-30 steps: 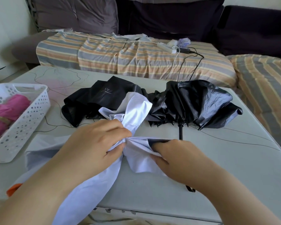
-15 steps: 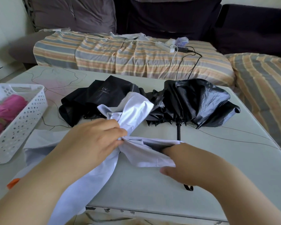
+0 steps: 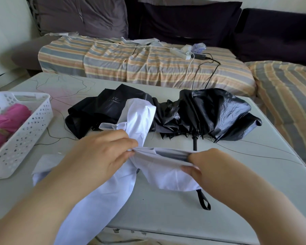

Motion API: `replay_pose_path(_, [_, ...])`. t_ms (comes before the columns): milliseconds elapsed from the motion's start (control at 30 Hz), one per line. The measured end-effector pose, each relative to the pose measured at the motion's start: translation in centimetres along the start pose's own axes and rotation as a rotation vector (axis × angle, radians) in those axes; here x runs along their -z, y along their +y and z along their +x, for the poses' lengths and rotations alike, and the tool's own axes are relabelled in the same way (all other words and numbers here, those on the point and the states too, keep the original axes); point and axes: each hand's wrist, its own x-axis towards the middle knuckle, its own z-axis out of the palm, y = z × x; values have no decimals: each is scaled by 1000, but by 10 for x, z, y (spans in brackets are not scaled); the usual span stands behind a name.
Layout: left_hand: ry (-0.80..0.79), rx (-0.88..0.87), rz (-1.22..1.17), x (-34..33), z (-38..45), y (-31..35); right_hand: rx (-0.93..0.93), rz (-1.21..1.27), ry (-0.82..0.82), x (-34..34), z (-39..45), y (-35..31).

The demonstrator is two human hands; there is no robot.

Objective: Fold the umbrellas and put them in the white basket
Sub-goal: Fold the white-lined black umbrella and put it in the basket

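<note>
Head view: crumpled, glossy black umbrella [image 3: 201, 114] beyond thin white canopy [image 3: 159, 167]; left hand [image 3: 102, 154] and right hand [image 3: 208, 167] both pinching canopy's smooth folds on worktop [image 3: 237, 183].

This is a home living room: behind the low table [image 3: 166, 218] runs a dark sofa [image 3: 272, 32] with big cushions [image 3: 81, 13] and striped covers [image 3: 131, 64], on which a power strip [image 3: 179, 53] and charger cables [image 3: 208, 68] lie.
</note>
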Motion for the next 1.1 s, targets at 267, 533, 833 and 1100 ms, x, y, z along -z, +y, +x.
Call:
replay_pose_path(267, [-3, -4, -15, -3, 3, 5, -13, 143, 140, 1, 1, 11])
replay_pose_path(533, [15, 98, -46, -2, 1, 1, 15, 217, 191, 0, -4, 16])
replay_pose_path(833, [-9, 157, -163, 3, -3, -10, 64, 271, 259, 7, -1, 59])
replay_pose_path(1100, [8, 229, -157, 5, -6, -15, -83, 505, 166, -7, 2, 66])
